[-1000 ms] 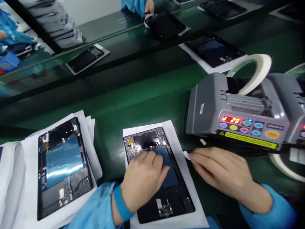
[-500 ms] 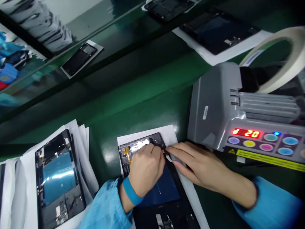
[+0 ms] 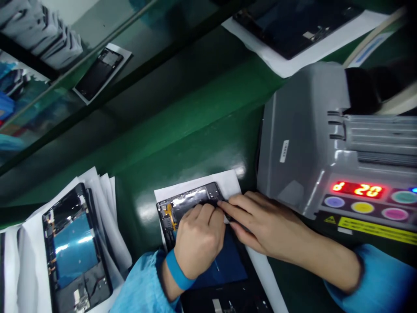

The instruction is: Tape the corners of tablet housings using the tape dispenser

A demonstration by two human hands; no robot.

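An opened tablet (image 3: 224, 261) with a blue panel, orange flex and small boards lies on white paper (image 3: 272, 282) at the lower middle. My left hand (image 3: 200, 239), a blue band at its wrist, rests over the tablet's upper part, fingers curled; what they hold is hidden. My right hand (image 3: 260, 224) comes in from the right, its fingers closed together at the tablet's upper right edge. Between its thumb and fingers is a small dark and light piece, too hidden to name. The fingertips of both hands nearly meet.
Another opened tablet (image 3: 74, 252) lies on stacked paper at left. The grey tape machine (image 3: 293, 139) with a red display stands close by on the right. A tablet (image 3: 293, 30) on paper lies at the back right, a smaller device (image 3: 99, 74) on the shelf at back left.
The view has shifted, and the machine now looks larger and further right. Both hands stay at the tablet's upper part; the light strip by my right fingers shows less.
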